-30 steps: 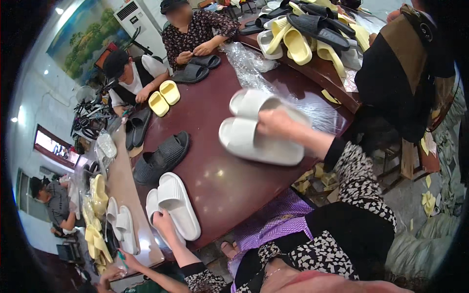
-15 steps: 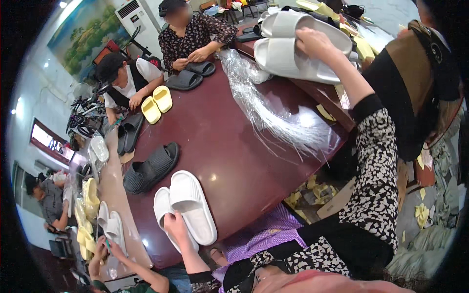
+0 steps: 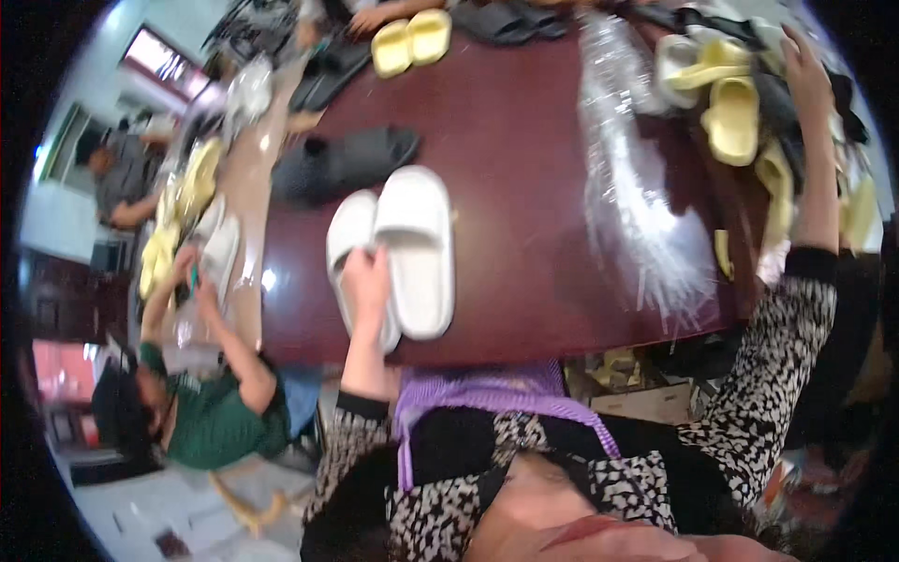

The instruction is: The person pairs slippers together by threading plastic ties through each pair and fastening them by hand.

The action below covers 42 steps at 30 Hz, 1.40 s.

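Note:
On the dark red table lies a pair of white slippers, the left slipper [image 3: 348,225] partly beside and under the right slipper [image 3: 419,267]. My left hand [image 3: 365,281] is closed on the inner edge of the left slipper, with the fingertips at its footbed. Far off at the upper right, my right hand [image 3: 807,75] reaches out over a heap of slippers. Its fingers look stretched and somewhat blurred, and no slipper shows in them. Nearest to it are a pale yellow slipper [image 3: 733,122] and several dark ones.
A dark ribbed pair of slippers [image 3: 346,164] lies behind the white pair, a yellow pair [image 3: 410,42] farther back. A bundle of clear plastic strips [image 3: 646,215] covers part of the table [image 3: 524,187]. On the left a person in green [image 3: 220,412] handles white slippers.
My view has swung round, shifting the table. My right hand no longer shows the greyish-white slippers it held. My left hand stays on the white slipper.

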Tool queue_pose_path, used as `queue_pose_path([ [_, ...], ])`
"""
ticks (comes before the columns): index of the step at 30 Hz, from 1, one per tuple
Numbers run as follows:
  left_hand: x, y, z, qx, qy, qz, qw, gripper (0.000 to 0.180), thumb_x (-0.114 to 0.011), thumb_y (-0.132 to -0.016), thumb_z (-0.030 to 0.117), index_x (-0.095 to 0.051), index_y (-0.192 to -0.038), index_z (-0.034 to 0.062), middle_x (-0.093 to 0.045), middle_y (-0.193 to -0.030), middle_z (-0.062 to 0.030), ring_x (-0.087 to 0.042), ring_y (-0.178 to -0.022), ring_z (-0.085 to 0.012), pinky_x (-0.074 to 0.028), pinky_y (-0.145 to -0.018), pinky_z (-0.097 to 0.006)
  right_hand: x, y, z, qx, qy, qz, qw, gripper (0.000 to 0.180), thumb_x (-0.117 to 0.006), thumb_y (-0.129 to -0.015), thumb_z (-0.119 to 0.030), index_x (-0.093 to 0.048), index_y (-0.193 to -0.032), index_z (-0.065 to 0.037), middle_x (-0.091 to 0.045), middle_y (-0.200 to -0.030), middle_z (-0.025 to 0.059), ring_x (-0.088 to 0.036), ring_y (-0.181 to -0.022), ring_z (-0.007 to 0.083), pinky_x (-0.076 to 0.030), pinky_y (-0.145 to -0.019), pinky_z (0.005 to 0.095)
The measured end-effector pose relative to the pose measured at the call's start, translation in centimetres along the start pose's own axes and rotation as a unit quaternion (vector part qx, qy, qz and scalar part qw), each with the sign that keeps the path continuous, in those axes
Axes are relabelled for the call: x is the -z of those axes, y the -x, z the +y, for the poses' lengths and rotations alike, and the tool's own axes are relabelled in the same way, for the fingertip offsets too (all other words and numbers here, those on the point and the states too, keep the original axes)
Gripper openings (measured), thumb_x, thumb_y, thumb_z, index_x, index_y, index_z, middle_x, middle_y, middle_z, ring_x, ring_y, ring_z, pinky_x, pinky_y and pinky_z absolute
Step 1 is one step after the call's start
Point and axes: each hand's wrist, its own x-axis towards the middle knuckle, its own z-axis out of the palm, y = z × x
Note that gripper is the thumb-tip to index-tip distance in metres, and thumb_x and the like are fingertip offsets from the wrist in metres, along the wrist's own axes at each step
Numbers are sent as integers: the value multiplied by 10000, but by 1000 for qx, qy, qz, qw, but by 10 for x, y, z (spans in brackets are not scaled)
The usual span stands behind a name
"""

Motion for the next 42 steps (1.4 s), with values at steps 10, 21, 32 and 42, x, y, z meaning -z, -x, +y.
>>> queue_pose_path([
  [10, -47, 0, 1, -62, 171, -62, 981, 216, -612, -851, 110, -594, -978, -63, -634, -826, -104, -585, -725, -179, -473, -707, -285, -35, 251, -105, -97, -237, -272, 928, 185, -621, -846, -70, -647, -1011, 11, -676, -905, 71, -619, -805, 127, -486, -742, 251],
  [21, 8, 40, -30, -147, 193, 16, 970, 261, -551, -856, 3, -548, -1112, -49, -546, -1017, -101, -557, -805, -152, -464, -694, -256, -85, 315, -174, -127, -153, -249, 948, 205, -646, -797, -165, -662, -920, -2, -658, -878, 174, -634, -818, 310, -487, -733, 361],
  [32, 10, 53, -43, -134, 222, 12, 966, 245, -536, -855, -10, -554, -1096, -51, -549, -1023, -108, -549, -824, -156, -459, -722, -259, -114, 317, -163, -174, 34, -267, 947, 239, -645, -782, -223, -658, -873, -3, -649, -816, 188, -632, -788, 338, -480, -723, 396],
  [42, 10, 67, 7, -210, 227, -40, 950, 198, -544, -851, -28, -570, -1047, -43, -565, -944, -80, -543, -837, -138, -443, -746, -243, -55, 320, -187, -256, -240, -208, 913, 159, -603, -794, -74, -612, -933, 1, -618, -712, 129, -615, -671, 167, -465, -624, 293],
])
